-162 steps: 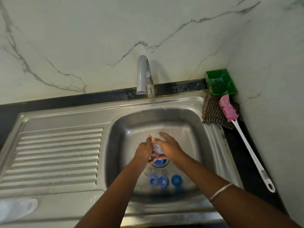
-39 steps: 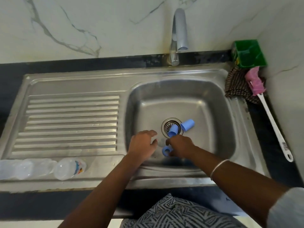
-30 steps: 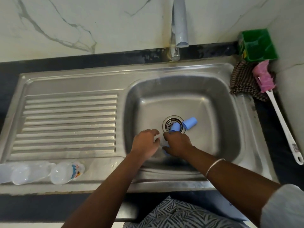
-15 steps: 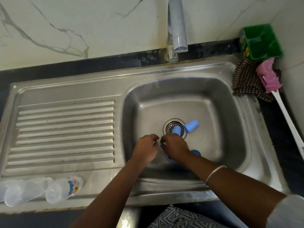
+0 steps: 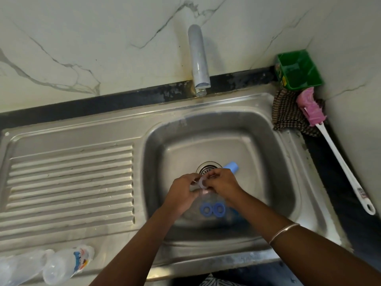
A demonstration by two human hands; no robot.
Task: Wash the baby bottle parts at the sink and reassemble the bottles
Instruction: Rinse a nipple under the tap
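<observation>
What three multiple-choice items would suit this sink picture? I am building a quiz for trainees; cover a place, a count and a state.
1. The pink-headed white bottle brush lies: A on the ribbed drainboard; B right of the basin; C in the basin.
2. Blue plastic rings flat on the basin floor: A two; B four; C five.
3. The grey tap is: A running; B off.

B, beside the checked cloth. A, side by side below the hands. B, no water falls from it.
</observation>
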